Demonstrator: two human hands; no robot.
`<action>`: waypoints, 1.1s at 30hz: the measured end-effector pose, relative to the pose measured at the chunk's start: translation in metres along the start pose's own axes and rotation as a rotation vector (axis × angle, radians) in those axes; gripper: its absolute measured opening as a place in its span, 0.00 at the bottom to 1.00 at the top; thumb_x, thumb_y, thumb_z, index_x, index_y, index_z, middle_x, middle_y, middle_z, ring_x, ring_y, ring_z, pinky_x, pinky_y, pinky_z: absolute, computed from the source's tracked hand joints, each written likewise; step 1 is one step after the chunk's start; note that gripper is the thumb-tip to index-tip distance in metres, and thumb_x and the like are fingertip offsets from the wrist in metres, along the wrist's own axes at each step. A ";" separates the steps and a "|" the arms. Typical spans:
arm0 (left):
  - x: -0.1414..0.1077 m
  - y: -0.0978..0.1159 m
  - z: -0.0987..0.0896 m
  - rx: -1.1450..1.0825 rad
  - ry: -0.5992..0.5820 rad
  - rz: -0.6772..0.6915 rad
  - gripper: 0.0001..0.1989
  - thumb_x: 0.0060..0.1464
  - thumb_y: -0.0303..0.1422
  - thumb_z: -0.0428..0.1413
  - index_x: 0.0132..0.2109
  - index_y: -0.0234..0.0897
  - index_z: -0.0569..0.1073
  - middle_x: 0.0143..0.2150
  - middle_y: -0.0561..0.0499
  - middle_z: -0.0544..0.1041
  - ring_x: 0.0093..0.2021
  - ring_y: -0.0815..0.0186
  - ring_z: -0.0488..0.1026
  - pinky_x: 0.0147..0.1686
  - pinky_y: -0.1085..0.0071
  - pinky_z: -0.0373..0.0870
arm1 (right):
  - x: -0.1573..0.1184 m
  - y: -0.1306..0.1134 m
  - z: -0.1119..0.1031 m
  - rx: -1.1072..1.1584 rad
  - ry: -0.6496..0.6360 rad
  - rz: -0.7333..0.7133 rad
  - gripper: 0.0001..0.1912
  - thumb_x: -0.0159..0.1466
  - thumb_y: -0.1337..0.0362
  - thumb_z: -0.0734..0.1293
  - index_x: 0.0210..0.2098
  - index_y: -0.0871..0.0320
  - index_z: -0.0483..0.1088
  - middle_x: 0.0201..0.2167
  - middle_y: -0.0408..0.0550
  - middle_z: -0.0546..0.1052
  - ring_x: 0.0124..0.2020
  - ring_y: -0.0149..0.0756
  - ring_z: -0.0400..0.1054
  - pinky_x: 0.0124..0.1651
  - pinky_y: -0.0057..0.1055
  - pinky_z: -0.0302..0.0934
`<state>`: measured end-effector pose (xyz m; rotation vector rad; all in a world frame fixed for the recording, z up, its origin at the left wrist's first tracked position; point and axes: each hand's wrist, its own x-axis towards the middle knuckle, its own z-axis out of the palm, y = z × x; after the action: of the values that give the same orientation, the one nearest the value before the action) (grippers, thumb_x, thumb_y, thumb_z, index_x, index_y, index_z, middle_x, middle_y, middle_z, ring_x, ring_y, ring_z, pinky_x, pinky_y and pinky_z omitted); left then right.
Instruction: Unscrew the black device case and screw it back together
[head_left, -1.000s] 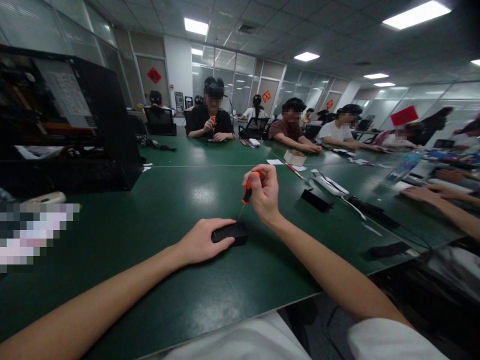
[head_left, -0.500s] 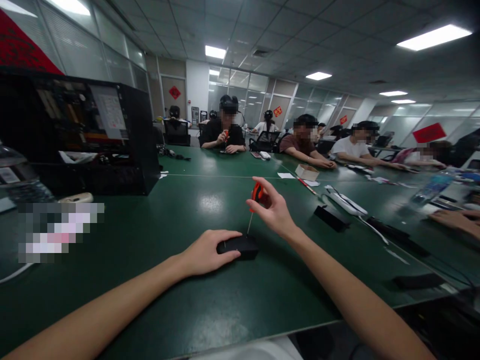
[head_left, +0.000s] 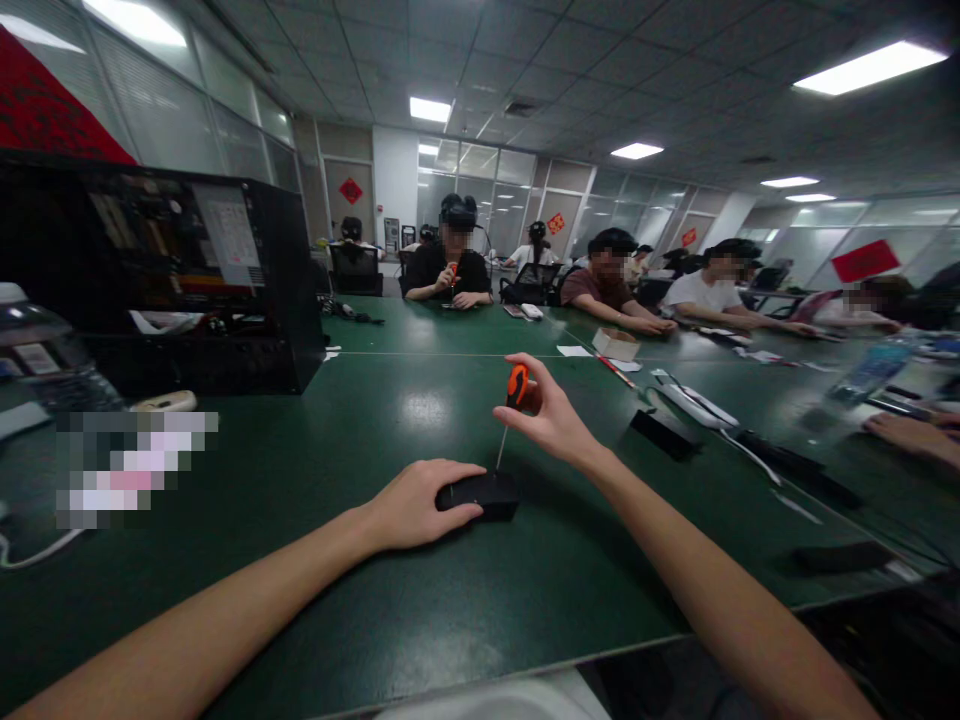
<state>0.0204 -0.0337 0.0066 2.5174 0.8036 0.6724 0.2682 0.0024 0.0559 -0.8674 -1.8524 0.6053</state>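
A small black box-shaped block (head_left: 495, 497) lies on the green table (head_left: 420, 610) in front of me. My left hand (head_left: 420, 503) grips its left end, thumb along the near side and fingers over the far side. Above it, my right hand (head_left: 551, 410) holds a screwdriver (head_left: 517, 385) by its orange and black handle, between thumb and fingers. The thin metal shaft runs down, slightly tilted, and its tip meets the top of the block near the right end. What the tip sits in is too small to make out.
An open black computer case (head_left: 277, 290) stands at the left, beside a clear bottle (head_left: 52, 350). To the right lie another black block (head_left: 665, 434), a white power strip (head_left: 694, 402) and a small open box (head_left: 616, 344). Several people sit around the table.
The screwdriver handle has turned a little in my right hand, showing more orange. Both hands and the block stay in place; the view has shifted slightly.
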 end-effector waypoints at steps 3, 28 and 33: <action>0.001 0.000 0.000 0.006 -0.001 -0.005 0.25 0.62 0.40 0.61 0.63 0.37 0.73 0.56 0.44 0.81 0.52 0.55 0.79 0.53 0.62 0.71 | 0.001 -0.004 -0.004 0.121 -0.099 0.034 0.37 0.62 0.59 0.73 0.66 0.49 0.55 0.35 0.40 0.70 0.34 0.30 0.68 0.41 0.31 0.65; 0.003 -0.003 0.004 -0.022 0.036 0.054 0.22 0.61 0.38 0.62 0.60 0.37 0.75 0.52 0.45 0.82 0.49 0.56 0.80 0.50 0.65 0.72 | -0.022 -0.021 0.026 0.115 -0.111 -0.183 0.43 0.62 0.62 0.75 0.69 0.44 0.48 0.35 0.40 0.75 0.33 0.34 0.75 0.39 0.34 0.75; 0.003 -0.004 0.005 -0.020 0.031 0.051 0.23 0.61 0.38 0.62 0.60 0.37 0.75 0.52 0.44 0.82 0.48 0.56 0.80 0.49 0.64 0.72 | -0.024 -0.021 0.028 0.087 -0.077 -0.280 0.42 0.62 0.63 0.75 0.68 0.43 0.49 0.36 0.39 0.74 0.34 0.32 0.75 0.39 0.34 0.75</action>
<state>0.0237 -0.0299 0.0020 2.5224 0.7421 0.7349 0.2434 -0.0300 0.0461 -0.5208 -1.9582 0.5441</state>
